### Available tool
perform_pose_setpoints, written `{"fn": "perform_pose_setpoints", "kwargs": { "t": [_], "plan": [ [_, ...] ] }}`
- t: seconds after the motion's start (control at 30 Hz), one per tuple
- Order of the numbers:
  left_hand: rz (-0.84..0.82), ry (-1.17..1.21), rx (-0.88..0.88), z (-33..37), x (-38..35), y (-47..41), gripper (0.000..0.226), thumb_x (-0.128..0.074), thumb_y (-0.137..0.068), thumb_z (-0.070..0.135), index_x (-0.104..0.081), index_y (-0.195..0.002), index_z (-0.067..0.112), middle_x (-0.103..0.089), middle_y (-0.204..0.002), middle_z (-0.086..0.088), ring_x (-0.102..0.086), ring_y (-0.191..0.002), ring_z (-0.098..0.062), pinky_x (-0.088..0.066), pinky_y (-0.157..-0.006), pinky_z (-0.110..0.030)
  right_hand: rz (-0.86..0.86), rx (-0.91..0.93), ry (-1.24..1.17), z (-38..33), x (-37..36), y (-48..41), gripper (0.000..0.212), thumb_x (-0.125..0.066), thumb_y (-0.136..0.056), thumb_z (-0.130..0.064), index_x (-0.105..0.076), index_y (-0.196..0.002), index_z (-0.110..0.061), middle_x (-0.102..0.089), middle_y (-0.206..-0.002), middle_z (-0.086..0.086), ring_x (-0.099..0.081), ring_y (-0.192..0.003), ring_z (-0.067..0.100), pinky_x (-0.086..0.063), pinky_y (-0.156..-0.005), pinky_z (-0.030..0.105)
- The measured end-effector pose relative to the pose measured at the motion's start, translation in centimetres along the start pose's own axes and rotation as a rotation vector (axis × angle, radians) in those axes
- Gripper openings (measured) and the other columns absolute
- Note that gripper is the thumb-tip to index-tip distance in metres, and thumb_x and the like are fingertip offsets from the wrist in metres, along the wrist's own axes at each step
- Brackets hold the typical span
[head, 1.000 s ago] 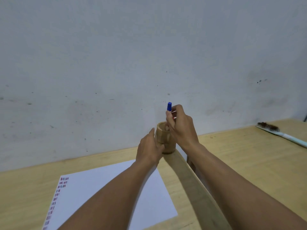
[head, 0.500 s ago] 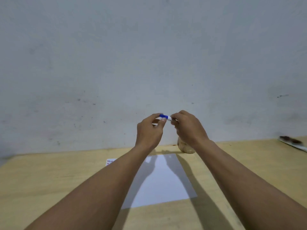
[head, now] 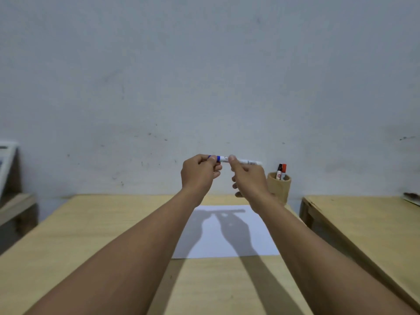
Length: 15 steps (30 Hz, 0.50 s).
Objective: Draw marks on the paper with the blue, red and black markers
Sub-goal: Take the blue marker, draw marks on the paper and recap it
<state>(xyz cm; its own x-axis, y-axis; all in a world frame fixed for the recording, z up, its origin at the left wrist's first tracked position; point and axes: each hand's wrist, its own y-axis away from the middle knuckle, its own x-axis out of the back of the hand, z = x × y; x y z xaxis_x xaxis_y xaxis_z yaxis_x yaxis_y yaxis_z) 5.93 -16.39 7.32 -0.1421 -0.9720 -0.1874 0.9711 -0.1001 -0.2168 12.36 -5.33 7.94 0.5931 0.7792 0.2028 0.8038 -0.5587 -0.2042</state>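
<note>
I hold the blue marker [head: 236, 160] level in the air above the table, in front of the wall. My left hand [head: 200, 172] pinches its blue cap end; my right hand [head: 248, 178] grips the white barrel between thumb and forefinger. A white sheet of paper [head: 254, 235] lies flat on the table below, with both hands' shadows across it. Behind my right hand stands a wooden cup [head: 280, 187] with the black marker [head: 279, 171] and the red marker [head: 283, 171] upright in it.
The light wooden table [head: 91, 235] runs back to a grey wall. A second wooden table [head: 363, 223] stands to the right across a narrow gap, with a brush [head: 412, 197] at its far edge. A low wooden piece [head: 16, 205] and a white frame sit far left.
The marker came out of the cup and now lies level between both hands. My view shifted, so the paper sits centred below the hands and the cup shows to the right.
</note>
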Motion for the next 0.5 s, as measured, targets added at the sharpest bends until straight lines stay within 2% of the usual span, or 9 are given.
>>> {"fn": "perform_pose_setpoints", "kwargs": {
  "t": [0.1, 0.17, 0.3, 0.4, 0.5],
  "plan": [
    [-0.042, -0.048, -0.010, 0.2, 1.4, -0.2, 0.017, -0.062, -0.095, 0.015, -0.075, -0.089, 0.006, -0.075, -0.082, -0.007, -0.074, -0.080, -0.018, -0.063, -0.083, -0.039, -0.103, -0.225, -0.449, -0.6, -1.9, 0.4, 0.032, -0.066, -0.095, -0.044, -0.073, -0.093, -0.013, -0.056, -0.069, -0.002, -0.051, -0.057, 0.011, -0.046, -0.049, 0.023],
    [-0.064, -0.083, -0.001, 0.3, 2.5, -0.3, 0.017, -0.062, -0.095, 0.015, -0.074, -0.090, 0.004, -0.074, -0.083, -0.010, -0.072, -0.078, -0.018, -0.063, -0.081, -0.040, -0.152, -0.270, -0.609, -0.6, -3.1, 0.4, 0.024, -0.069, -0.096, -0.034, -0.072, -0.089, -0.012, -0.057, -0.064, -0.004, -0.052, -0.054, 0.008, -0.047, -0.048, 0.019],
    [-0.058, -0.157, 0.029, 0.2, 4.8, -0.5, 0.020, -0.061, -0.096, 0.018, -0.073, -0.088, 0.005, -0.070, -0.082, -0.010, -0.068, -0.074, -0.019, -0.063, -0.077, -0.036, -0.162, -0.231, -0.698, -0.2, -4.9, 0.3, 0.019, -0.066, -0.098, -0.017, -0.067, -0.082, -0.006, -0.061, -0.064, 0.002, -0.057, -0.051, 0.008, -0.053, -0.051, 0.016],
    [-0.073, -0.216, 0.069, -0.2, 6.6, -1.0, 0.018, -0.062, -0.094, 0.017, -0.073, -0.084, 0.007, -0.071, -0.082, -0.010, -0.068, -0.073, -0.019, -0.064, -0.077, -0.039, -0.173, -0.225, -0.660, 0.7, -5.8, 0.2, 0.017, -0.066, -0.096, -0.014, -0.067, -0.082, -0.006, -0.061, -0.066, 0.005, -0.059, -0.054, 0.011, -0.054, -0.055, 0.019],
    [-0.019, -0.335, 0.082, -1.1, 8.3, -1.7, 0.017, -0.066, -0.086, 0.016, -0.075, -0.082, 0.002, -0.073, -0.079, -0.011, -0.068, -0.071, -0.022, -0.064, -0.077, -0.038, -0.164, -0.254, -0.594, 1.9, -6.9, 0.2, 0.013, -0.066, -0.095, -0.016, -0.068, -0.086, -0.007, -0.061, -0.066, 0.003, -0.059, -0.055, 0.011, -0.055, -0.056, 0.022]
  ]
}}
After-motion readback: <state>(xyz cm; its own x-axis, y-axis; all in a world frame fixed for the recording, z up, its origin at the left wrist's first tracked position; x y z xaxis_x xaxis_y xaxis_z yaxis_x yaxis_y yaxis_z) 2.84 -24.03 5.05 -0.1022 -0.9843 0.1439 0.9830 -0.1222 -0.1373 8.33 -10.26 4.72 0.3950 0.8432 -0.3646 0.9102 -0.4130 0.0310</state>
